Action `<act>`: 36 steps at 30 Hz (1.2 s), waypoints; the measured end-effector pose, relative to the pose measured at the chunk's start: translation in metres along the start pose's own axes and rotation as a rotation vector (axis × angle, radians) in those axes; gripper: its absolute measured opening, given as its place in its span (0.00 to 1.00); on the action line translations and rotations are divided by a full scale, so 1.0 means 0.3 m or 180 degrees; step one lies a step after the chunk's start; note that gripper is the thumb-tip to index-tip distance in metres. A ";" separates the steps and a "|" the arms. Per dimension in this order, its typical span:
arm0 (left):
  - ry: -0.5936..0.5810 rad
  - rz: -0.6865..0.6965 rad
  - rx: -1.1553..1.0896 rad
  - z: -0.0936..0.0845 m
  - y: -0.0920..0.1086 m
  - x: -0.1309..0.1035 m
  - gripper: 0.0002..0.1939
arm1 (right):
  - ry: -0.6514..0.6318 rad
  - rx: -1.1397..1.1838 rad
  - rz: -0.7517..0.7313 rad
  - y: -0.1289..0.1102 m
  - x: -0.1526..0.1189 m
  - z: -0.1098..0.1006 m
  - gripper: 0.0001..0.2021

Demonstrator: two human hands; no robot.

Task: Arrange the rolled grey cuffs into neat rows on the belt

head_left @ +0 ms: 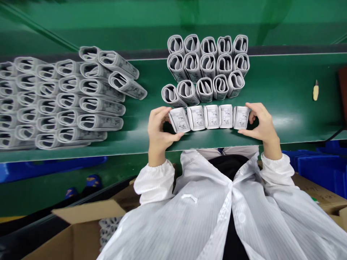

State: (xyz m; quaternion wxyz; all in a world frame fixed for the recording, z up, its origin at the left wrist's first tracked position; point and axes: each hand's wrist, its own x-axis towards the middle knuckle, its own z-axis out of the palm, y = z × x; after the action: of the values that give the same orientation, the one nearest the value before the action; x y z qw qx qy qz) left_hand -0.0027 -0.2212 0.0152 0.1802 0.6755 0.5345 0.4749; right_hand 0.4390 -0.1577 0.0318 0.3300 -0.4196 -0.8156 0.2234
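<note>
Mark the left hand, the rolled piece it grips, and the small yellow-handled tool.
Left hand (pixel 158 132): head view, near the thumb's base.
Rolled piece (pixel 179 120): head view, printed face.
Yellow-handled tool (pixel 316 92): head view, handle.

Green worktable (pixel 284 94), seemingly green floor (pixel 27 195)

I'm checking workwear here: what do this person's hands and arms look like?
The left hand and right hand are bare, with no gloves or watch visible. The sleeves are loose and white with gathered cuffs; the white coat has fine stripes.
</note>
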 end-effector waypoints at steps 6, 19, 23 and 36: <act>0.0015 -0.0132 0.0039 -0.001 0.001 0.002 0.51 | -0.0034 -0.0011 0.0042 0.002 -0.003 0.001 0.50; 0.0036 -0.0266 -0.0030 0.000 0.000 0.001 0.51 | -0.0022 0.0024 0.0033 0.000 -0.002 -0.001 0.49; 0.0048 -0.0091 -0.0045 0.001 -0.001 0.000 0.50 | -0.0034 -0.0007 0.0056 0.002 -0.005 0.000 0.49; 0.0050 -0.0112 0.0374 0.030 0.025 0.002 0.43 | 0.0410 -0.0212 -0.0601 -0.005 0.016 0.017 0.39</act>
State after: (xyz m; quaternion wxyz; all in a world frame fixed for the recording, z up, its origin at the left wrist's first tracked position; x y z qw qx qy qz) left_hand 0.0089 -0.2211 0.0166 0.1443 0.6716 0.5747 0.4448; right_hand 0.4324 -0.1551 0.0310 0.3872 -0.3651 -0.8355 0.1366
